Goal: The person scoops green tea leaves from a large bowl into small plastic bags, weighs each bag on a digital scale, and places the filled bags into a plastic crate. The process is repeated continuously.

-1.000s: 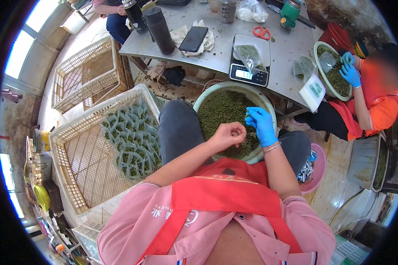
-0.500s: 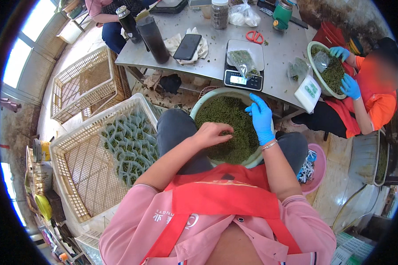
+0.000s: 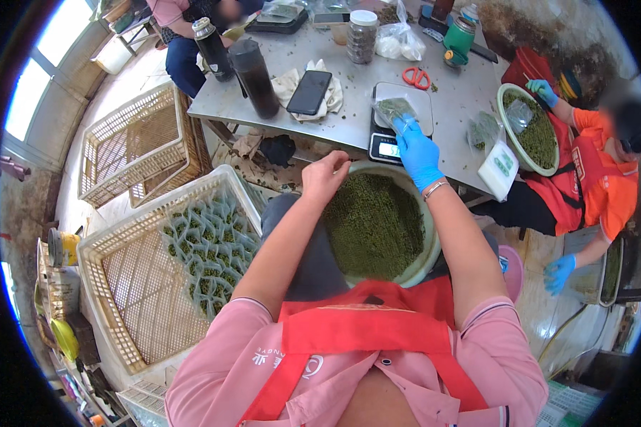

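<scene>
My right hand (image 3: 418,153), in a blue glove, reaches over the digital scale (image 3: 386,148). Its fingers grip a clear plastic bag (image 3: 394,108) of small green granules at the scale's plate. My left hand (image 3: 325,175) is bare, at the left rim of a pale green basin (image 3: 430,245). Its fingers are curled together; anything between them is too small or hidden to make out. Loose green granules (image 3: 374,228) fill the basin between my knees.
To my left, a plastic crate (image 3: 146,285) holds several filled bags (image 3: 210,249). On the metal table (image 3: 349,92) are a phone (image 3: 310,92), red scissors (image 3: 416,78), a jar (image 3: 362,37) and flasks. A co-worker in orange (image 3: 598,171) sits at right beside another basin (image 3: 506,128).
My right hand has moved from above the basin to the bag on the scale. My left hand has drawn back to the basin's left rim. The co-worker's one hand has dropped low.
</scene>
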`<action>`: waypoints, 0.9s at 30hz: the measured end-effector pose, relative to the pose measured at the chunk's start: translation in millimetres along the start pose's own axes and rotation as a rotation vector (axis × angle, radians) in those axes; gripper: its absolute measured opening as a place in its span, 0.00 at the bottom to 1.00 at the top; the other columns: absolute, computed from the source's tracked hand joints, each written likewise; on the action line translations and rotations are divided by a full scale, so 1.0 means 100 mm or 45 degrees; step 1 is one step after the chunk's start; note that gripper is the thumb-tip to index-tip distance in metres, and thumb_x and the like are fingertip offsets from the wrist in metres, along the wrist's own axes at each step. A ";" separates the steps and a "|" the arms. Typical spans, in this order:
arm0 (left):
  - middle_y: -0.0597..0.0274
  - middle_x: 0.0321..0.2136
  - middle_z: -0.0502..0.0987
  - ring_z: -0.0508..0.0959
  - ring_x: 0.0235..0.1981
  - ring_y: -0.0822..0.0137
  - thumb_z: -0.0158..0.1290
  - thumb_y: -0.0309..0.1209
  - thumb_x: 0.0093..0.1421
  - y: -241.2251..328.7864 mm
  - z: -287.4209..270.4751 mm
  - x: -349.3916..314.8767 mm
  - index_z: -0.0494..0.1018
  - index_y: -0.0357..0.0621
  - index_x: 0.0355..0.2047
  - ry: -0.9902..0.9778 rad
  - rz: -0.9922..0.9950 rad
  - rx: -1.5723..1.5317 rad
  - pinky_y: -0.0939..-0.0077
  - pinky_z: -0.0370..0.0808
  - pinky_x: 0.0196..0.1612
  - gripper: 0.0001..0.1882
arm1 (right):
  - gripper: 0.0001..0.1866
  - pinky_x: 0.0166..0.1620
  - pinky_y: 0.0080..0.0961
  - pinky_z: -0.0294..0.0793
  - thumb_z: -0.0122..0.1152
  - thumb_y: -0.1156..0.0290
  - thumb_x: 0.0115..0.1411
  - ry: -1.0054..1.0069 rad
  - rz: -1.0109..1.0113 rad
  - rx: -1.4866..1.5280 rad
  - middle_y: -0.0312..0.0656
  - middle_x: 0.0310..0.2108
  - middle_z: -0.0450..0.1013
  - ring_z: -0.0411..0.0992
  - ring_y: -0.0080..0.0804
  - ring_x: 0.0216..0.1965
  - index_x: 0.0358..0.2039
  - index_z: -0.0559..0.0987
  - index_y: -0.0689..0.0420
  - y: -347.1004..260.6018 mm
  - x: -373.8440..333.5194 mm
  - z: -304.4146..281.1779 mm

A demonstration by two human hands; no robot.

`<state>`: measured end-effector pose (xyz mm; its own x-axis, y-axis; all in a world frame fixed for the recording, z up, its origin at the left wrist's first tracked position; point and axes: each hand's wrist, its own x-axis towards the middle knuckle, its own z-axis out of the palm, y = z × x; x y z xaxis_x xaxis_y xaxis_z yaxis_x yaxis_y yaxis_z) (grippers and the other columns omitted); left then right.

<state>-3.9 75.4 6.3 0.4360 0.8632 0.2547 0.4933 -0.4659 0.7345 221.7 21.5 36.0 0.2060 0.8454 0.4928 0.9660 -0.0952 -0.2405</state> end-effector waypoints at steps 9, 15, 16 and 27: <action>0.51 0.29 0.77 0.78 0.28 0.50 0.60 0.44 0.47 0.00 0.06 0.25 0.66 0.47 0.46 -0.093 -0.204 0.317 0.57 0.72 0.29 0.28 | 0.08 0.26 0.34 0.72 0.50 0.73 0.52 -0.234 -0.393 0.001 0.41 0.35 0.73 0.75 0.39 0.27 0.33 0.76 0.52 -1.01 0.07 -0.27; 0.51 0.30 0.78 0.78 0.28 0.50 0.58 0.39 0.47 -0.09 0.12 0.18 0.63 0.48 0.50 -0.002 0.017 0.322 0.57 0.72 0.30 0.30 | 0.11 0.29 0.38 0.74 0.50 0.73 0.53 -0.570 -0.201 -0.128 0.43 0.35 0.73 0.75 0.41 0.29 0.38 0.76 0.52 -0.88 0.01 0.22; 0.50 0.29 0.78 0.78 0.28 0.48 0.57 0.39 0.47 -0.09 0.12 0.17 0.63 0.49 0.51 0.020 0.011 0.288 0.56 0.72 0.30 0.30 | 0.13 0.28 0.38 0.74 0.50 0.74 0.52 -0.563 -0.231 -0.075 0.44 0.37 0.73 0.75 0.42 0.29 0.39 0.76 0.52 -0.87 -0.01 0.20; 0.51 0.30 0.77 0.77 0.32 0.51 0.56 0.35 0.47 -0.11 0.10 0.21 0.61 0.50 0.54 -0.041 0.106 0.481 0.57 0.72 0.33 0.32 | 0.17 0.30 0.44 0.74 0.48 0.70 0.55 -0.527 -0.157 0.082 0.46 0.45 0.68 0.74 0.49 0.32 0.47 0.70 0.48 -0.84 0.01 0.26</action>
<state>7.1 96.6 -2.9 0.5070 0.8154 0.2794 0.6948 -0.5784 0.4274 136.6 43.9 34.6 -0.0027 0.9891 0.1475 0.9650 0.0413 -0.2590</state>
